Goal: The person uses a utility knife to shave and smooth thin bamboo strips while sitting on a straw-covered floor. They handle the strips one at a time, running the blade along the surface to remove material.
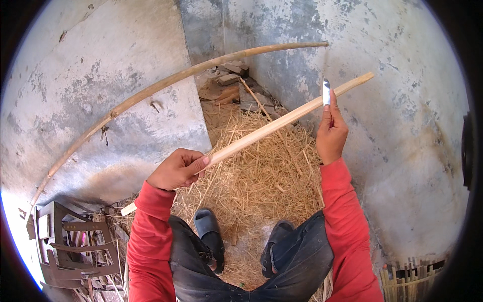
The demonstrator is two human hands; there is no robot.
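Straw [271, 166] littered the floor [244, 256] between flaking walls [397, 176]. A long pole [166, 80] (knotted partway) arched before them, a chair frame [70, 274] at left. The stick [271, 126] ran from the left hand [176, 170], closed around it, toward the right hand [332, 132], which pinched a blade [327, 92] near its far end.

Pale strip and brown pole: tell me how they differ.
The pale strip is gripped by the left hand, while no hand touches the brown pole. The pale strip looks flat-faced and light; the brown pole looks rounded, knotted and darker. The brown pole spans more of the picture than the pale strip. Both are long and slender, rising toward the right.
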